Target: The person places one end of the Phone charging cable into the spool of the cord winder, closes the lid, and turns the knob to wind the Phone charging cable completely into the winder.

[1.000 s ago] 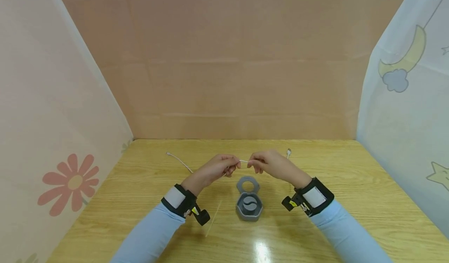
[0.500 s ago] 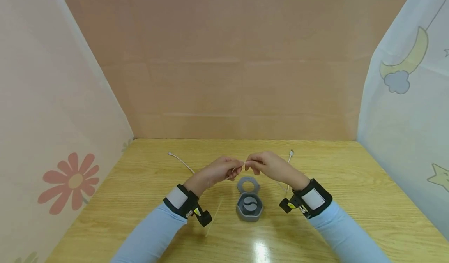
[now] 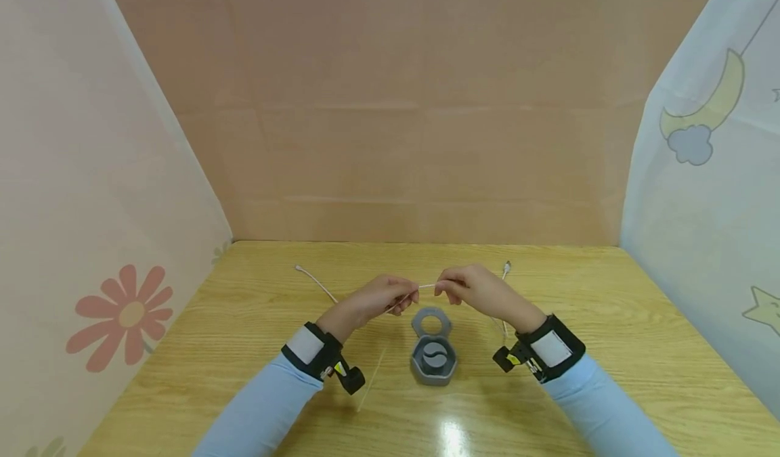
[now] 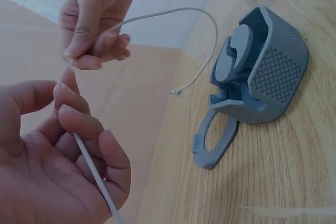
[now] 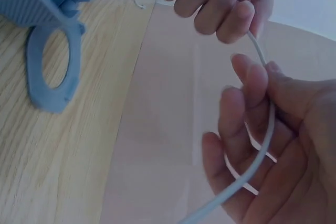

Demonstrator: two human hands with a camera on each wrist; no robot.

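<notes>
Both hands are raised above the wooden table (image 3: 609, 349) and hold one thin white cable (image 3: 426, 286) between them. My left hand (image 3: 390, 294) pinches it with curled fingers; the cable (image 4: 94, 174) runs down through that palm. My right hand (image 3: 469, 288) pinches the other side, and the cable (image 5: 257, 166) passes through its fingers. One cable end (image 3: 298, 267) lies on the table at the far left, the other plug end (image 3: 507, 265) at the far right. Below the hands stands a grey hexagonal case (image 3: 433, 361) with its ring lid (image 3: 430, 321) flipped open.
A thin pale stick (image 3: 372, 379) lies on the table left of the grey case. Fabric walls close the table off on the left, back and right. Bare wood shows at the front and right sides.
The two hands came together about half a second ago and have now drawn slightly apart again, showing a short stretch of cable between them. The case has not moved.
</notes>
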